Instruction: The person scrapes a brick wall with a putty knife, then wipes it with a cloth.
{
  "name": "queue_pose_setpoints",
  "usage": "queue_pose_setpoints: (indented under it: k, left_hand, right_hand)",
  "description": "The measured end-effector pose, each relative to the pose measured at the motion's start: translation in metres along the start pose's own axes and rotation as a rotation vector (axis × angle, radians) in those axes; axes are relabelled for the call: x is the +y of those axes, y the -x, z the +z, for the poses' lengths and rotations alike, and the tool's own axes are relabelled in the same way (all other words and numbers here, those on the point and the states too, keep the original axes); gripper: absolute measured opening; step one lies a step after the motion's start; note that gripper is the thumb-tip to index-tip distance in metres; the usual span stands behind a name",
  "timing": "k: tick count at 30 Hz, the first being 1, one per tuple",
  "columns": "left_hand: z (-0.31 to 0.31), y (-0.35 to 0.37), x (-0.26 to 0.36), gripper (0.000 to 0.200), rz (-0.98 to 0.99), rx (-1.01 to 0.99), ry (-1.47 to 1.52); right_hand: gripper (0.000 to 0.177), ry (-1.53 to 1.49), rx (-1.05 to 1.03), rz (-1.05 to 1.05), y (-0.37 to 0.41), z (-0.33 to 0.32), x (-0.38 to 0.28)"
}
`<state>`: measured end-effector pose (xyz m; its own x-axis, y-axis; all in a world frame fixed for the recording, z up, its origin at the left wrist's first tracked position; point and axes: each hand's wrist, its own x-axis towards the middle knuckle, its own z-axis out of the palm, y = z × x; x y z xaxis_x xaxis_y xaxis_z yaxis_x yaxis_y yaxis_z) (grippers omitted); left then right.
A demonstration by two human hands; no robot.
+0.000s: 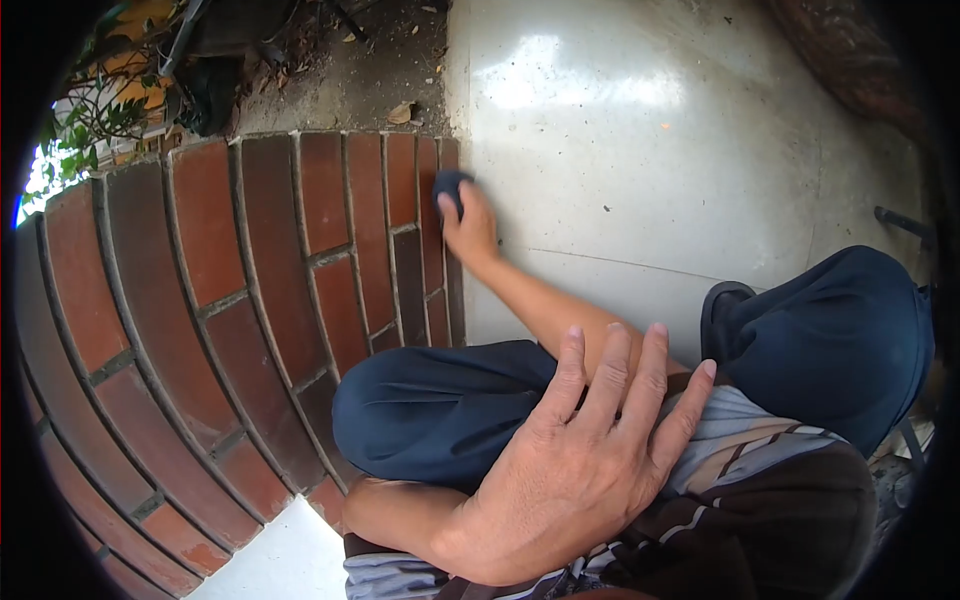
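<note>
My right hand (470, 224) reaches out to the far end of the brick wall (325, 205), where it meets the pale floor (620, 180). Its fingers are closed around a dark blue wad (453, 184) that looks like bunched cloth, held against the wall's edge. Part of the wad is hidden by the fingers. Close to the camera, my left hand (575, 470) is open, back upward, with its fingers spread. It overlaps my right forearm and my lap in this view and holds nothing. Its thumb is hidden.
My bent knees in dark blue trousers (430, 410) flank the reaching arm. A dark shoe (725, 305) rests on the floor to the right. Beyond the wall lie bare soil with a dry leaf (401, 112) and green plants (115, 115). A brown object (850, 60) stands at upper right.
</note>
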<state>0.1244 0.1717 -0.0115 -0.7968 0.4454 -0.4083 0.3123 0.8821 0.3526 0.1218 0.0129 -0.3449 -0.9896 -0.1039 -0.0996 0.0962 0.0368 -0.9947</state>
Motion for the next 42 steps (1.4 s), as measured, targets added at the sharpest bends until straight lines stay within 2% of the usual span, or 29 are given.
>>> queue_pose_setpoints:
  k: [1,2,3,4,6,9,10,11,13,14,16,18,20,21,22,24,27,28,29,30,32,37,38,39,40,42]
  left_hand:
    - [0.000,0.000,0.000,0.054,-0.015,-0.011,-0.010]
    - [0.000,0.001,-0.001,0.054,-0.028,-0.025,-0.020]
    - [-0.001,0.002,0.000,0.053,-0.036,-0.044,-0.029]
    - [-0.001,0.003,0.000,0.052,-0.064,-0.086,-0.035]
    - [-0.002,0.006,0.002,0.052,-0.106,-0.159,-0.049]
    - [-0.003,0.007,0.003,0.051,-0.102,-0.194,-0.042]
    - [-0.003,0.006,0.003,0.051,-0.088,-0.174,-0.042]
    - [-0.002,0.004,0.003,0.050,-0.074,-0.156,-0.039]
    - [-0.001,0.002,0.004,0.049,-0.062,-0.129,-0.024]
    - [-0.005,0.000,0.006,0.049,-0.067,-0.118,-0.012]
    - [-0.005,-0.001,0.007,0.048,-0.070,-0.078,0.005]
    - [-0.001,0.001,0.009,0.048,-0.070,-0.044,0.023]
    - [-0.025,-0.009,0.033,0.039,-0.363,-0.096,0.254]
    - [-0.024,-0.007,0.033,0.040,-0.360,-0.085,0.245]
    - [-0.022,-0.005,0.033,0.041,-0.357,-0.075,0.237]
    - [0.006,0.010,0.007,0.051,-0.038,0.012,-0.025]
    - [0.009,0.015,0.008,0.051,-0.053,-0.004,-0.009]
    - [0.008,0.014,0.006,0.051,-0.052,0.015,-0.012]
    - [0.006,0.014,0.005,0.051,-0.055,0.031,-0.010]
    - [0.004,0.014,0.003,0.050,-0.061,0.045,-0.007]
    - [0.001,0.012,0.001,0.050,-0.042,0.033,-0.026]
    - [-0.001,0.013,-0.003,0.050,-0.031,0.060,-0.050]
    - [0.000,0.014,-0.003,0.050,-0.050,0.064,-0.048]
    - [0.002,0.015,-0.002,0.050,-0.073,0.070,-0.044]
    - [0.005,0.015,-0.001,0.050,-0.083,0.063,-0.042]
    - [0.009,0.016,0.002,0.050,-0.088,0.032,-0.034]
  right_hand:
    - [0.036,0.006,0.148,0.010,-0.028,0.013,0.004]
    - [0.045,0.070,0.099,0.183,-0.058,0.010,-0.008]
    - [0.052,0.095,0.085,0.209,-0.084,0.008,-0.009]
    - [0.044,0.104,0.012,0.222,-0.105,0.004,-0.010]
    - [0.031,0.196,-0.021,0.113,-0.112,0.009,-0.001]
    - [0.018,0.167,0.043,0.009,-0.051,0.010,0.013]
    - [0.016,0.197,-0.051,0.083,-0.014,0.002,0.009]
    - [0.014,0.172,-0.068,0.057,0.026,-0.002,0.012]
    - [0.015,0.159,-0.227,0.140,0.091,-0.016,0.010]
    - [0.017,0.192,-0.350,0.209,0.110,-0.023,0.009]
    - [0.020,0.223,-0.499,0.164,0.117,-0.034,0.017]
    - [0.024,0.213,-0.443,0.149,0.088,-0.031,0.027]
    - [0.029,0.114,-0.172,0.161,0.031,-0.018,0.014]
    - [0.031,0.092,-0.043,0.154,-0.001,-0.008,0.008]
    - [0.028,0.105,-0.004,0.150,-0.037,-0.004,-0.002]
    - [0.036,0.207,-0.299,0.268,-0.102,-0.011,-0.018]
    - [0.027,0.187,-0.131,-0.005,-0.084,0.004,-0.043]
    - [0.022,0.056,-0.034,-0.126,-0.055,0.007,-0.061]
    - [0.014,-0.032,-0.097,-0.104,-0.024,-0.004,-0.090]
    - [0.018,-0.121,-0.171,-0.207,0.009,-0.005,-0.098]
    - [0.018,-0.179,-0.183,-0.297,0.065,-0.014,-0.127]
    - [0.019,-0.136,-0.246,-0.603,0.015,-0.014,-0.102]
    - [0.022,-0.159,-0.260,-0.466,-0.017,-0.002,-0.088]
    - [0.022,-0.143,-0.100,-0.360,-0.047,0.004,-0.092]
    - [0.022,-0.060,-0.032,-0.377,-0.077,0.021,-0.079]
    - [0.026,-0.054,-0.108,-0.298,-0.092,0.014,-0.113]
